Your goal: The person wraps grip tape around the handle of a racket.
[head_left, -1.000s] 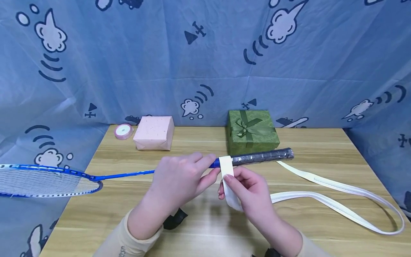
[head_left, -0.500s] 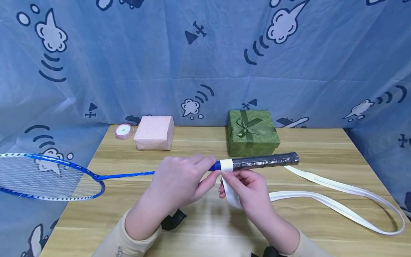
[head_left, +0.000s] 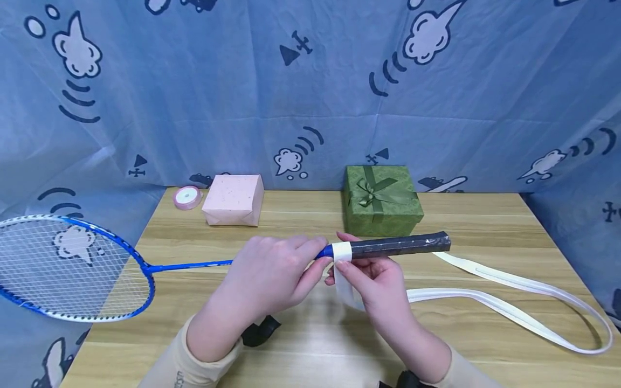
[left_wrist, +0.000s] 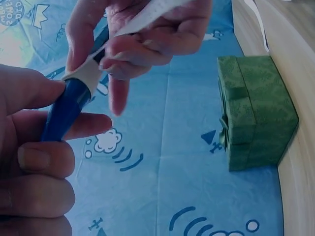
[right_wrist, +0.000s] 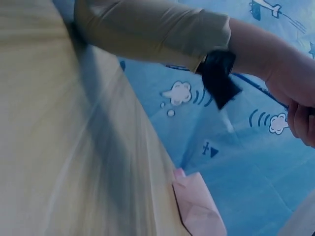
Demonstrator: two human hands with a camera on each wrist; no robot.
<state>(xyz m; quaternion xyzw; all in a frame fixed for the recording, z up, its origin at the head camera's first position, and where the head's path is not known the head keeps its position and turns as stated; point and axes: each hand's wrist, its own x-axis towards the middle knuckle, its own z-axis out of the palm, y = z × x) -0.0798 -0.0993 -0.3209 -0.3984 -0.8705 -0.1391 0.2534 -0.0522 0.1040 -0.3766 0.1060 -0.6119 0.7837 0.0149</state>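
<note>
A blue badminton racket (head_left: 194, 265) lies across the head view, held above the table, its strung head at left and its dark handle (head_left: 400, 246) at right. My left hand (head_left: 271, 272) grips it where the shaft meets the handle; in the left wrist view, thumb and fingers surround the blue cone (left_wrist: 68, 105). One band of white grip tape (head_left: 342, 251) circles the handle's top beside that cone. Below the handle, my right hand (head_left: 380, 283) pinches the tape between thumb and fingers, with one fingertip showing behind the handle. The tape's long tail (head_left: 524, 291) loops over the table to the right.
A green gift box (head_left: 383, 202) with a bow stands at the back, just behind the handle. Further left are a pink box (head_left: 233, 200) and a ribbon roll (head_left: 186, 198). A blue patterned cloth (head_left: 315, 97) hangs behind the wooden table (head_left: 310, 355).
The racket has rolled about its shaft, so its head shows more of its face. Its handle end has shifted slightly right and down. A right fingertip now shows above the handle.
</note>
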